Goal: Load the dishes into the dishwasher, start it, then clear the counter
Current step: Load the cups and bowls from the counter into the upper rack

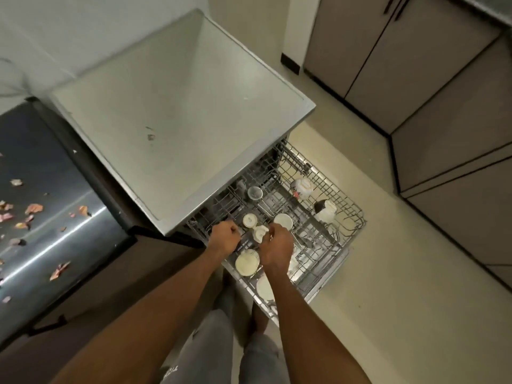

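The dishwasher (177, 112) stands with its wire rack (343, 217) pulled out over the floor. The rack holds several white cups and mugs, among them a patterned mug (302, 187), a dark-and-white mug (325, 210), a clear glass (255, 193) and an upturned bowl (246, 264). My left hand (224, 239) is curled round a wire at the rack's near left side. My right hand (277, 250) pinches a small white cup (260, 234) that lies tilted between my two hands. Another small cup (250, 220) and a white cup (283, 221) stand just beyond it.
A steel counter (41, 217) at the left is strewn with several pinkish-orange scraps (33, 208). Brown cabinets (415, 79) line the right side across the pale floor (401, 300). My legs in grey trousers (216, 342) stand beside the rack.
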`<state>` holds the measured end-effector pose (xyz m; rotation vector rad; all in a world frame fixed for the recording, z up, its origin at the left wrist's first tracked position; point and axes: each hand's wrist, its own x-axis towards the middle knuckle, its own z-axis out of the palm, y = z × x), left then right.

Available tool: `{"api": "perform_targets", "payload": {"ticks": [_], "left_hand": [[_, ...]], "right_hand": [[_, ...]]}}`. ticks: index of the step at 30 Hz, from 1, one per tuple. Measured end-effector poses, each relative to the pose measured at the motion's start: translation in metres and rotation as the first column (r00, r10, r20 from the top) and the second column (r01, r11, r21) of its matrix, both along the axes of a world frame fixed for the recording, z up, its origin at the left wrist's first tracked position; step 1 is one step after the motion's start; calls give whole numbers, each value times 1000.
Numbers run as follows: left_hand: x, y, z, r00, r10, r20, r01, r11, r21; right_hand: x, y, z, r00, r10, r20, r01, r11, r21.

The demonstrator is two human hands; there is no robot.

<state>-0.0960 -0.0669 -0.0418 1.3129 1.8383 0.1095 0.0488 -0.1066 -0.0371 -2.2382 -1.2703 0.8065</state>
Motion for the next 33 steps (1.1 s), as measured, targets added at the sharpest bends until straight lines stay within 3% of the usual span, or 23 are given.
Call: {"api": "perform_targets", "payload": {"ticks": [11, 21, 26, 33], "left_hand": [[4, -93, 93, 995, -98, 24, 95, 988, 122], [-100, -160, 143, 997, 32, -72, -16, 977, 213], [-175, -201, 173, 977, 176, -117, -133, 942, 309], [-279, -285, 188, 910, 393, -132, -332, 882, 336]], "right_hand": [[15, -85, 65, 985, 164, 62, -167, 985, 46], [-82, -80, 123, 868, 482, 118, -492, 865, 93], [-171, -100, 147, 763, 640, 88, -646, 750, 145], [-293, -161, 165, 480, 854, 203, -873, 442, 206]]}}
